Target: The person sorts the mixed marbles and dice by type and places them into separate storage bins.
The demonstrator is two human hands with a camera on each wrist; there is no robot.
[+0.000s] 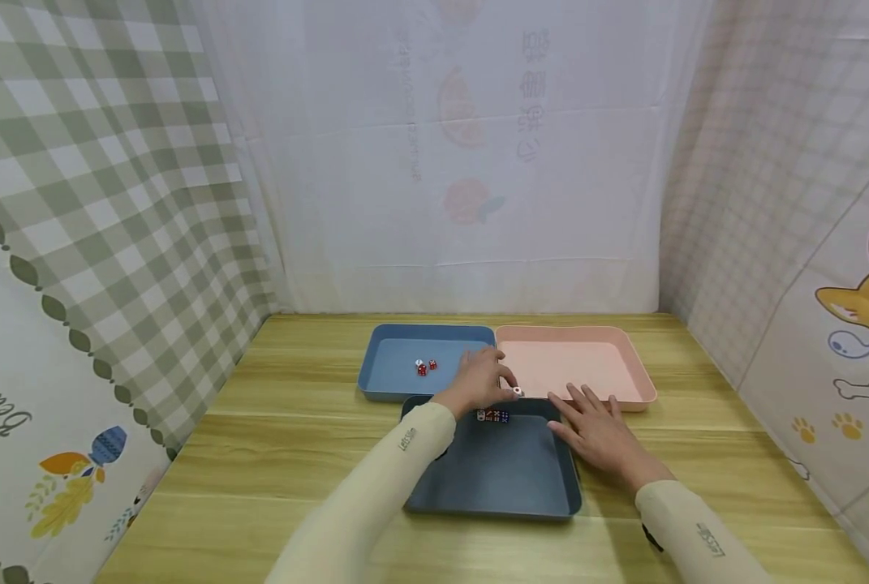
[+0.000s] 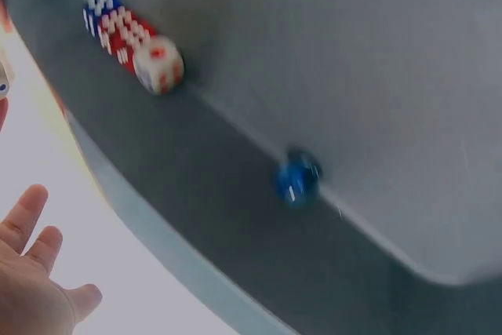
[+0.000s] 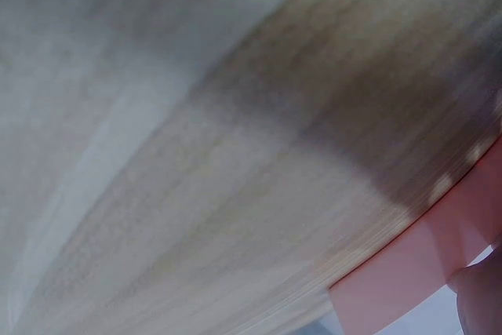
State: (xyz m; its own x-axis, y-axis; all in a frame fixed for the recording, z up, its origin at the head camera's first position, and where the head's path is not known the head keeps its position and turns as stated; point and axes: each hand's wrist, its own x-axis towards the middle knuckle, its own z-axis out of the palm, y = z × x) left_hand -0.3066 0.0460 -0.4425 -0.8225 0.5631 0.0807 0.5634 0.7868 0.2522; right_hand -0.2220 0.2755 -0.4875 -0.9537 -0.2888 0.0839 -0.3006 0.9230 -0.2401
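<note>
My left hand point(image 1: 478, 381) pinches a white die point(image 1: 518, 392) above the far rim of the dark tray point(image 1: 503, 478), near the pink tray. A row of dice point(image 1: 492, 416), white, red and blue, lies along that tray's far inner wall. In the left wrist view, the white die point(image 2: 159, 64) ends the row, and a shiny blue round piece point(image 2: 298, 178) sits apart at the wall's foot. My right hand point(image 1: 598, 434), fingers spread, is by the dark tray's right corner and the pink tray's front wall point(image 3: 416, 264); it holds nothing.
The blue tray point(image 1: 386, 377) at the back left holds a white die point(image 1: 419, 363) and two red dice point(image 1: 422, 370). Beside it stands the pink tray point(image 1: 573, 365). All stand on a wood-grain table point(image 1: 295, 438) with cloth hung around three sides.
</note>
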